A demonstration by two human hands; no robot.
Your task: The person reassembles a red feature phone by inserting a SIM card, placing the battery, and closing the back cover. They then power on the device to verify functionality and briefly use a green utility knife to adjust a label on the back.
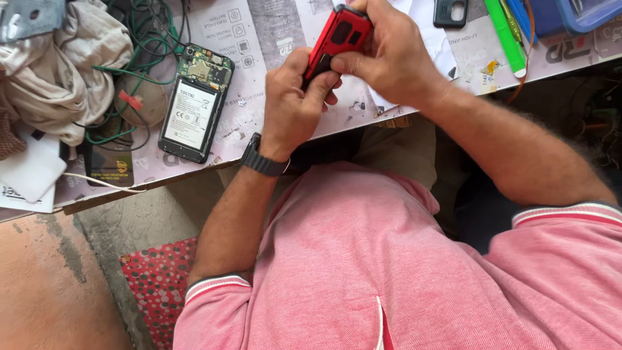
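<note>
The person holds a small red phone (pixel 338 35) in both hands above the near edge of the workbench (pixel 278 39). The left hand (pixel 295 104) is closed around the phone's lower end, fingers curled against its underside, a dark watch (pixel 262 161) on that wrist. The right hand (pixel 389 55) grips the phone from the other side, thumb pressed on its black edge and fingers wrapped over its top, so much of the phone is hidden; only its red back with a dark oval recess shows.

To the left of the red phone, well apart from it, an opened smartphone (pixel 194 104) lies flat on the bench with its battery and circuit board bared. Further left of that lie tangled green wires (pixel 146 39) and a crumpled pale cloth (pixel 71 58). To the right of the red phone, near the bench's far edge, sit a small dark phone part (pixel 451 13) with a cutout, a green stick-shaped tool (pixel 507 35) and a blue tray (pixel 586 14). Below the phone, the person's pink shirt (pixel 389 272) fills the view.
</note>
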